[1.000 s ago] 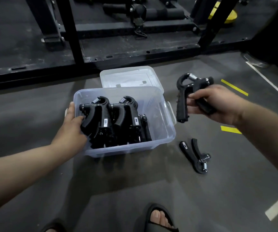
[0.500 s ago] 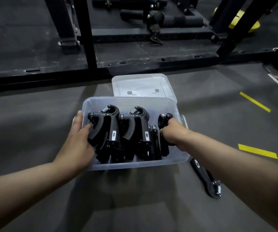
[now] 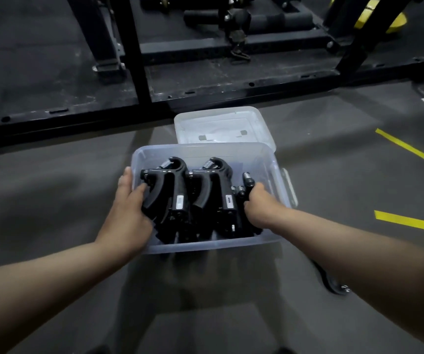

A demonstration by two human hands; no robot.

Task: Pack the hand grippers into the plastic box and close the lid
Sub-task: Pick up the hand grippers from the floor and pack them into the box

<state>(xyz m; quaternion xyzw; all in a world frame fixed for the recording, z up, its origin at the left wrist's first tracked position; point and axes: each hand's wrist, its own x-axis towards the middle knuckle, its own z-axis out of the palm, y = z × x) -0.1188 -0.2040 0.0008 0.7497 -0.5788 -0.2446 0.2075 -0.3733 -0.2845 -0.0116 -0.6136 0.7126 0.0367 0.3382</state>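
A: Quick one. The plastic box (image 3: 200,150) is sitting open on the floor (image 3: 52,200), with the lid (image 3: 221,123) lying flat just behind it. Risk?

B: The box is getting tight. The packed grippers (image 3: 172,192) are standing upright in a row, filling the left and middle. Only the right end is taking more.

A: Hands?

B: The left hand (image 3: 126,215) is straddling the left wall, thumb outside, fingers lying fairly straight against the nearest gripper, pressing rather than clasping. The right hand (image 3: 259,206) is curling round the held gripper (image 3: 247,180) and pushing it down inside the box at the right end.

A: So what's going wrong?

B: Probably jamming. Its spring end is poking up near rim height (hard to judge exactly), so the lid may be refusing to seat. Forcing it could be tipping the row or sliding the box, since the left hand is only bracing.

A: Anything smaller?

B: The loose gripper (image 3: 333,286) is lying on the floor to the right of the box, half hidden under the right forearm. It's risking getting missed or knocked away.
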